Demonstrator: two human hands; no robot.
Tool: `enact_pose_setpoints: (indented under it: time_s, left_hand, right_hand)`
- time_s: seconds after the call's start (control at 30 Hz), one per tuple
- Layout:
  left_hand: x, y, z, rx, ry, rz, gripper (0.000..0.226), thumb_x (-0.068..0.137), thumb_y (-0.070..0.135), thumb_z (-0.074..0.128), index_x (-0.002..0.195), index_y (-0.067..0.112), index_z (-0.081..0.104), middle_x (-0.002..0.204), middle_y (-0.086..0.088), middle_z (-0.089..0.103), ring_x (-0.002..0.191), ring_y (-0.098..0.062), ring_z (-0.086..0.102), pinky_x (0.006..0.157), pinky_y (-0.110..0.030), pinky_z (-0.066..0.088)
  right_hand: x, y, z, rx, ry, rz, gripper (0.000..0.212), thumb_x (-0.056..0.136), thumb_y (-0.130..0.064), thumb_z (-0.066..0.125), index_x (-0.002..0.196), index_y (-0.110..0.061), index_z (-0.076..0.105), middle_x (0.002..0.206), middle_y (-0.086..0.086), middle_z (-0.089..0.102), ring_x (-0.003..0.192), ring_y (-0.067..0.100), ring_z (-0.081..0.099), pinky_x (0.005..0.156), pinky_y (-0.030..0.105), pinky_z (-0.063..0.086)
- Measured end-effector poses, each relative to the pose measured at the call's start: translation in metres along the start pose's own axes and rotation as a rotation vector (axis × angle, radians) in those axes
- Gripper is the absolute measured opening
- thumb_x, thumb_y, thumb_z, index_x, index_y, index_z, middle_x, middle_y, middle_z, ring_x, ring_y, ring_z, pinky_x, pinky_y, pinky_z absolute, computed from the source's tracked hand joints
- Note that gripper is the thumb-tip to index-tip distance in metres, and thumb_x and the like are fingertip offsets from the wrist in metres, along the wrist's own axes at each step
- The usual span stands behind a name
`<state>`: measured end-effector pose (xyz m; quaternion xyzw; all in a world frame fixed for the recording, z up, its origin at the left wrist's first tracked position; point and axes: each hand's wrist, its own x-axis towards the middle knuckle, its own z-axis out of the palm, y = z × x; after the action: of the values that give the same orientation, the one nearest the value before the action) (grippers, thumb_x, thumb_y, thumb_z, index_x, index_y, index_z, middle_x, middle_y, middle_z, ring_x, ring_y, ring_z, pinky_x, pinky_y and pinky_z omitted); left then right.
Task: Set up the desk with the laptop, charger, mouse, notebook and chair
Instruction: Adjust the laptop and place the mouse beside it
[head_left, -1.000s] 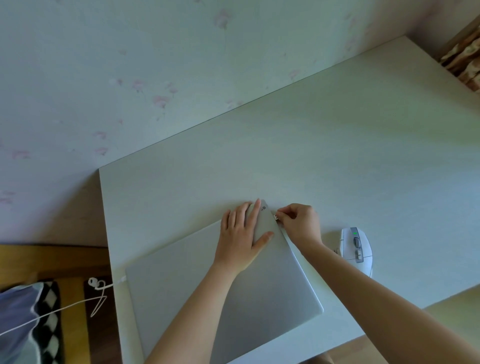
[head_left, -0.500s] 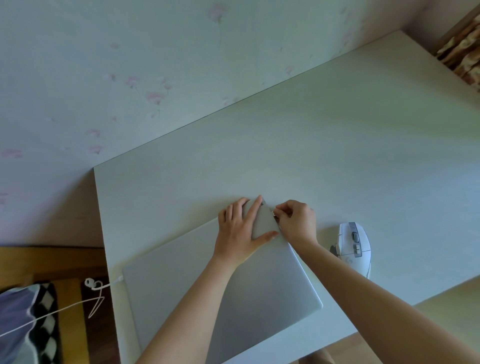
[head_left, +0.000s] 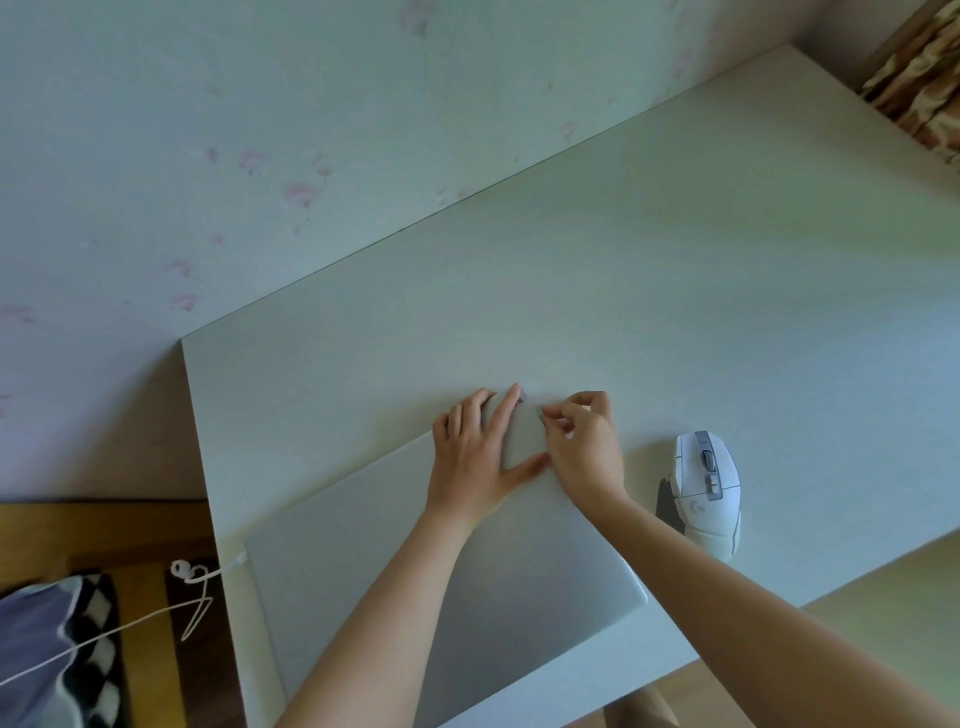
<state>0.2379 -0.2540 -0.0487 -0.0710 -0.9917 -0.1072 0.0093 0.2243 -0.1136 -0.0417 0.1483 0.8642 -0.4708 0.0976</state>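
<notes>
A closed silver laptop (head_left: 363, 561) lies on the white desk (head_left: 675, 312), near its left front part. My left hand (head_left: 480, 457) presses flat on the lid's far right corner, fingers spread. My right hand (head_left: 584, 447) pinches a small grey plug (head_left: 543, 415) against the laptop's right edge, just beside that corner. To the right of the laptop, a white mouse (head_left: 706, 488) with grey buttons sits on the desk, apart from both hands. A white charger cable (head_left: 197, 577) runs from the laptop's left edge down off the desk. No notebook or chair is in view.
The desk's back edge meets a pale wall with faint pink flowers (head_left: 301, 192). Left of the desk are a wooden floor and a checked cushion (head_left: 78, 649). A patterned curtain (head_left: 919, 88) hangs at the far right corner.
Both hands stay at the laptop's far right corner. My right hand's fingers have shifted a little on the small plug. The laptop and mouse have not moved.
</notes>
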Motion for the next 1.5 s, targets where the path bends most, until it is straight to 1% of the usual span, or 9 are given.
enact_pose_setpoints:
  time_s: [0.1,0.2,0.37,0.57,0.67,0.87,1.2,1.4,1.5]
  left_hand:
    - [-0.002,0.0,0.001,0.039,0.023,0.042,0.079,0.076,0.069,0.051,0.14,0.022,0.048,0.129,-0.012,0.057,0.114,-0.03,0.057,0.095,-0.045,0.042]
    - [-0.008,0.0,0.001,0.077,-0.005,0.063,0.084,0.075,0.07,0.049,0.144,0.022,0.042,0.148,-0.013,0.043,0.128,-0.03,0.049,0.105,-0.054,0.032]
    - [-0.022,-0.002,0.002,0.101,-0.104,0.031,0.102,0.07,0.08,0.043,0.152,0.024,0.02,0.161,-0.01,0.015,0.148,-0.025,0.017,0.113,-0.058,0.018]
    - [-0.023,-0.001,0.005,0.148,-0.193,0.022,0.107,0.069,0.08,0.042,0.153,0.022,0.011,0.162,-0.011,0.007,0.149,-0.028,0.007,0.113,-0.061,0.01]
    - [-0.023,-0.002,0.008,0.149,-0.241,0.022,0.11,0.07,0.081,0.041,0.153,0.024,-0.002,0.162,-0.009,-0.006,0.149,-0.026,-0.007,0.114,-0.06,-0.001]
    - [-0.021,0.001,0.002,0.176,-0.326,0.022,0.108,0.076,0.081,0.036,0.15,0.023,-0.018,0.16,-0.01,-0.019,0.147,-0.027,-0.019,0.114,-0.059,-0.007]
    - [-0.032,0.023,-0.019,0.203,-0.335,-0.072,0.082,0.093,0.065,0.028,0.153,0.016,0.001,0.163,-0.009,-0.003,0.149,-0.025,0.004,0.118,-0.05,0.01]
    - [-0.055,0.043,-0.016,0.205,-0.367,-0.125,0.078,0.096,0.058,0.028,0.153,0.015,-0.003,0.162,-0.012,-0.008,0.149,-0.029,0.0,0.116,-0.051,0.014]
    - [-0.058,0.05,-0.016,0.177,-0.394,-0.152,0.08,0.095,0.06,0.028,0.152,0.015,-0.005,0.161,-0.013,-0.011,0.149,-0.031,-0.003,0.115,-0.052,0.016]
  right_hand:
    - [-0.008,0.003,-0.003,-0.216,0.021,-0.212,0.026,0.09,-0.027,0.056,0.11,-0.015,0.068,0.116,-0.001,0.054,0.103,0.019,0.055,0.073,0.034,0.049]
    - [-0.015,0.011,-0.003,-0.497,0.052,-0.477,0.035,0.083,-0.022,0.064,0.117,-0.011,0.065,0.112,0.008,0.063,0.103,0.031,0.059,0.078,0.041,0.048]
    - [-0.023,0.02,-0.002,-0.564,0.058,-0.543,0.044,0.085,-0.026,0.066,0.128,-0.017,0.059,0.115,0.01,0.065,0.106,0.031,0.06,0.086,0.044,0.047]
    - [-0.026,0.017,0.0,-0.684,0.083,-0.613,0.054,0.074,-0.029,0.078,0.124,-0.016,0.064,0.112,0.016,0.067,0.101,0.035,0.065,0.09,0.061,0.044]
    - [-0.027,0.017,-0.003,-0.719,0.071,-0.654,0.054,0.072,-0.031,0.079,0.123,-0.017,0.064,0.112,0.016,0.068,0.101,0.034,0.065,0.091,0.064,0.042]
    - [-0.026,0.015,-0.007,-0.822,0.056,-0.651,0.056,0.071,-0.039,0.078,0.12,-0.016,0.065,0.111,0.011,0.069,0.1,0.03,0.066,0.09,0.064,0.043]
    - [-0.03,0.037,-0.055,-0.883,0.112,-0.661,0.048,0.072,-0.024,0.077,0.117,-0.01,0.064,0.116,0.012,0.066,0.108,0.033,0.062,0.092,0.062,0.044]
    - [-0.045,0.06,-0.094,-0.948,0.107,-0.392,0.056,0.072,-0.014,0.069,0.127,-0.01,0.056,0.141,0.019,0.047,0.131,0.043,0.041,0.09,0.075,0.032]
    - [-0.045,0.073,-0.103,-0.858,0.036,-0.259,0.054,0.083,-0.021,0.058,0.135,-0.014,0.044,0.149,0.018,0.031,0.135,0.041,0.031,0.089,0.063,0.044]
